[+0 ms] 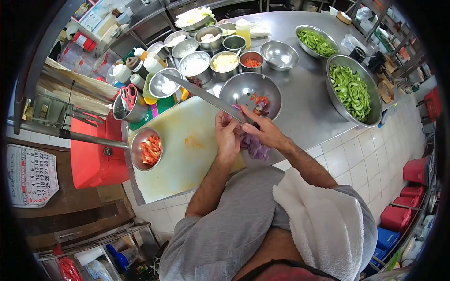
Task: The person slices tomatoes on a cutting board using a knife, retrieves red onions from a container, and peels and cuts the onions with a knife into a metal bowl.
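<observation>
A long knife (201,93) points up and to the left over the cutting board (178,164), its handle end in my right hand (266,129). Close beside it, the fingers of my left hand (227,136) are bent near the blade; what they hold, if anything, is hidden. Purple leafy pieces (254,147) lie below my right hand at the counter's edge. Just beyond both hands stands a steel bowl (272,82) with red and purple scraps inside. A small bowl of cut red pieces (150,150) rests on the board's left side.
Bowls of sliced green vegetables (350,91) stand at the right. Several steel containers (225,63) and squeeze bottles line the back. A pot with red-handled scissors (129,96) is at the left, beside a red box (96,154). A white towel (323,220) hangs at my waist.
</observation>
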{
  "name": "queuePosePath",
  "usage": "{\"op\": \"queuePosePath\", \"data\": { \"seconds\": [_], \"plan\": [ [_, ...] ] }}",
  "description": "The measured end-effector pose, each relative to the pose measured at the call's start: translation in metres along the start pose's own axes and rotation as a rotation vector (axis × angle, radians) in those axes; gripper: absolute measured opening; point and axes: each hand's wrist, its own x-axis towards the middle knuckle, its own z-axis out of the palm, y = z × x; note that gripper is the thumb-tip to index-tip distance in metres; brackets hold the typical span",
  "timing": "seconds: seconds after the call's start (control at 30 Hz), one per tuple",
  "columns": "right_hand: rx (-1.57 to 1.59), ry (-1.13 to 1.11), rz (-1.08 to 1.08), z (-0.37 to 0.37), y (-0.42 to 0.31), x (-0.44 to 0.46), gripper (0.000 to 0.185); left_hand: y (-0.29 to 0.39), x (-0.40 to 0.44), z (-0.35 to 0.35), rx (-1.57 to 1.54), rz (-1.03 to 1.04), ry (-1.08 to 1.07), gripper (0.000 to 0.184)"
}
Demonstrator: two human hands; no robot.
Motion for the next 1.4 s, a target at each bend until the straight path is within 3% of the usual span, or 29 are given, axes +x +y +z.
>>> {"op": "queuePosePath", "data": {
  "seconds": [0.2,0.27,0.3,0.37,0.43,0.53,0.57,0.6,0.67,0.77,0.83,0.93,0.97,1.03,1.13,1.23,1.27,1.3,1.4],
  "plan": [
    [0.026,0.037,0.036,-0.004,-0.009,0.001,0.056,-0.002,0.002,-0.005,0.016,-0.044,0.004,0.04],
    [0.211,0.021,-0.115,-0.004,0.001,0.001,0.054,-0.004,0.006,-0.011,0.055,-0.048,-0.035,0.047],
    [0.271,0.081,-0.082,0.0,0.014,0.0,0.051,-0.003,0.009,-0.012,0.098,-0.028,-0.082,0.047],
    [0.598,-0.094,0.285,-0.023,-0.003,-0.009,0.049,0.007,0.014,-0.017,0.212,-0.09,-0.212,0.045],
    [0.764,-0.107,0.27,-0.024,0.009,-0.009,0.048,0.01,0.022,-0.025,0.258,-0.178,-0.282,0.04],
    [0.709,0.005,0.202,-0.023,0.014,-0.005,0.05,0.01,0.032,-0.035,0.243,-0.24,-0.401,0.037],
    [0.696,0.127,0.182,-0.018,0.022,0.001,0.035,0.009,0.035,-0.039,0.197,-0.257,-0.455,0.036],
    [0.65,0.205,0.115,-0.008,0.044,0.015,0.034,0.008,0.035,-0.038,0.193,-0.307,-0.508,0.036],
    [0.525,0.228,0.188,-0.025,0.015,-0.003,0.034,0.01,0.034,-0.035,0.167,-0.231,-0.54,0.04],
    [0.384,0.305,0.27,-0.02,0.027,0.006,0.036,0.013,0.044,-0.035,0.087,-0.264,-0.549,0.04],
    [0.201,0.317,0.138,-0.021,0.04,0.016,0.051,0.017,0.045,-0.025,-0.013,-0.346,-0.562,0.036],
    [0.341,0.381,0.276,-0.026,0.018,0.004,0.046,0.021,0.051,-0.023,-0.116,-0.431,-0.537,0.034],
    [0.341,0.394,0.279,-0.028,0.019,0.004,0.046,0.019,0.067,-0.037,-0.043,-0.383,-0.581,0.036],
    [0.268,0.205,0.422,-0.031,0.022,0.011,0.053,0.019,0.074,-0.04,0.033,-0.338,-0.63,0.038],
    [0.114,0.202,0.456,-0.024,0.019,0.016,0.058,0.023,0.068,-0.033,0.196,-0.274,-0.468,0.036],
    [0.061,0.274,0.409,-0.017,-0.002,0.006,0.057,0.023,0.058,-0.02,0.287,-0.194,-0.31,0.031],
    [0.062,0.24,0.39,-0.015,-0.008,0.001,0.057,0.019,0.064,-0.027,0.276,-0.199,-0.435,0.029],
    [0.048,0.32,0.256,-0.015,-0.014,-0.004,0.061,0.021,0.068,-0.035,0.272,-0.19,-0.548,0.028],
    [0.204,0.354,-0.046,-0.016,-0.002,-0.002,0.065,0.019,0.055,-0.019,0.398,-0.18,-0.492,0.028]
  ]
}}
